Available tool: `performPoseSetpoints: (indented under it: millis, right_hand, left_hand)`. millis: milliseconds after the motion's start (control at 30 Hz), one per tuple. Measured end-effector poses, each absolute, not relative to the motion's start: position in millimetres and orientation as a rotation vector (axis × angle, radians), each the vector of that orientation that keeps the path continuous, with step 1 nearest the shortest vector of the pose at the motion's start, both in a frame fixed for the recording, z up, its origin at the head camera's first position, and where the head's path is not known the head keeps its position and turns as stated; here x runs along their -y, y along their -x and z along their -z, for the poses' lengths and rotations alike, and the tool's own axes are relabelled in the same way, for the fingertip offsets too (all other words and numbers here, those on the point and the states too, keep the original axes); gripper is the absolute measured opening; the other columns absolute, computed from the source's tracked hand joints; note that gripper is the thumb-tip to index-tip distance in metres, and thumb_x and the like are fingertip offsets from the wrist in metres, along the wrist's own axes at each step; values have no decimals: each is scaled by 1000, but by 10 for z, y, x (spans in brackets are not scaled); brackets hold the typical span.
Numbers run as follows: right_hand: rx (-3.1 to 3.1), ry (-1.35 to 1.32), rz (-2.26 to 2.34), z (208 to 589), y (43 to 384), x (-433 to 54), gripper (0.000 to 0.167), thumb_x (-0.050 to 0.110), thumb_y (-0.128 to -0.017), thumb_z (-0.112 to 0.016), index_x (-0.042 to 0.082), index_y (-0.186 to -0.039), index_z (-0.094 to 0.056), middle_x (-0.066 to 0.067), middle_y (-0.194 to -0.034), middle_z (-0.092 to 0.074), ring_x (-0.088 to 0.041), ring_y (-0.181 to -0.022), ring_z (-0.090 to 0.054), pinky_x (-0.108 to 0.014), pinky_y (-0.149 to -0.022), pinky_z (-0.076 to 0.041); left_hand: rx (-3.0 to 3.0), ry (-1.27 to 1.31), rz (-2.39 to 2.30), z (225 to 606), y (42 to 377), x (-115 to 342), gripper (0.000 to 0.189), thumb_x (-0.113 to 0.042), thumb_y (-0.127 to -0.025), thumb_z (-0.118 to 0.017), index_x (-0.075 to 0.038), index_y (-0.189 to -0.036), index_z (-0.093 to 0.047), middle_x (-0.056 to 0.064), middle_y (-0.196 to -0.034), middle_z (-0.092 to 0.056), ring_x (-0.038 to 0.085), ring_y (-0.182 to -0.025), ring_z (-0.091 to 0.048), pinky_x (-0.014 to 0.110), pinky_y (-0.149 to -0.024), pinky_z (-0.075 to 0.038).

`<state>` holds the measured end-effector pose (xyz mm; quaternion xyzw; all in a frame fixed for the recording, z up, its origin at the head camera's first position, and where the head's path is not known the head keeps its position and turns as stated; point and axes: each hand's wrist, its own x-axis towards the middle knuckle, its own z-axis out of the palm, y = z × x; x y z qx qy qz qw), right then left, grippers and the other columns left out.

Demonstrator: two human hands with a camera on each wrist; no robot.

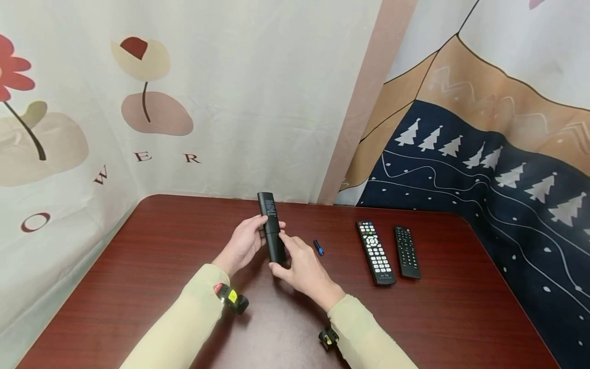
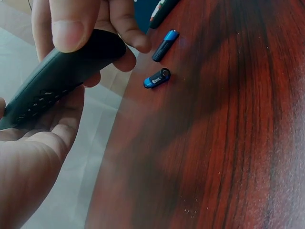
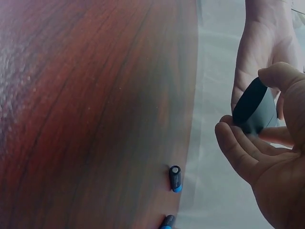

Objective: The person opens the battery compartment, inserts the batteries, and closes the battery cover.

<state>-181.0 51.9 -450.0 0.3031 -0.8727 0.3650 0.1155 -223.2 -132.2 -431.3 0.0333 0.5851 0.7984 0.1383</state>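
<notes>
A black remote control [image 1: 270,225] is held off the table with its labelled back up, and a seam crosses the back near its middle. My left hand [image 1: 244,243] grips it from the left, thumb on the back and fingers beneath. At its near end, my right hand [image 1: 304,264] pinches it between thumb and fingers. Its button side [image 2: 40,106] faces down in the left wrist view. Two blue-and-black batteries lie on the table beyond the hands: one battery [image 2: 166,45] and a second battery [image 2: 157,78]. Only one shows in the head view, right of the remote.
On the right of the brown wooden table [image 1: 184,246] lie a larger remote with white buttons [image 1: 375,253] and a smaller black remote [image 1: 407,252], both buttons up. Printed curtains [image 1: 258,102] hang along the table's far edge and sides.
</notes>
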Motion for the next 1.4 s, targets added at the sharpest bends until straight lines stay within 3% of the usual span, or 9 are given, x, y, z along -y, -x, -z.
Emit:
performPoseSetpoints:
  millis: [400,833,1067,1233,1400]
  right_hand:
    - [2576,-922,-1105,4472,1808,-554,54,18,-89,-81,0,-135,-61,-14,-115,-66,-25,-88,-65,-29,-74,-55]
    - [2625,-850,-1032,4484,1833,-660,52,21,-92,-78,-3,-135,-61,-15,-124,-64,-25,-92,-67,-37,-81,-58]
    - [2585,-824,-1030,4462,1877,-758,47,18,-91,-79,-3,-130,-64,-12,-116,-65,-22,-87,-67,-32,-75,-56]
    - [2588,-808,-1029,4456,1892,-821,46,18,-92,-78,-3,-130,-64,-14,-119,-65,-23,-87,-67,-32,-76,-57]
    - [2606,-789,-1010,4457,1905,-884,47,20,-92,-78,-2,-131,-64,-15,-122,-65,-25,-89,-67,-34,-78,-58]
  left_hand:
    - [-1827,-100,-2231,4310,2257,1432,53,-21,-113,-40,12,-153,-33,31,-139,-59,23,-115,-68,26,-100,-53]
    - [-2041,2,-2109,4303,2291,1590,51,-26,-112,-45,9,-149,-41,34,-138,-58,44,-129,-59,39,-106,-51]
    - [-2122,30,-2031,4298,2311,1694,50,-27,-111,-48,10,-144,-45,33,-136,-60,36,-120,-66,39,-103,-52]
    - [-2193,49,-1955,4282,2306,1739,51,-30,-111,-49,9,-144,-46,31,-134,-62,36,-120,-65,41,-104,-51]
    - [-2269,70,-1898,4278,2317,1769,54,-32,-109,-53,9,-144,-47,29,-131,-65,31,-112,-69,35,-98,-54]
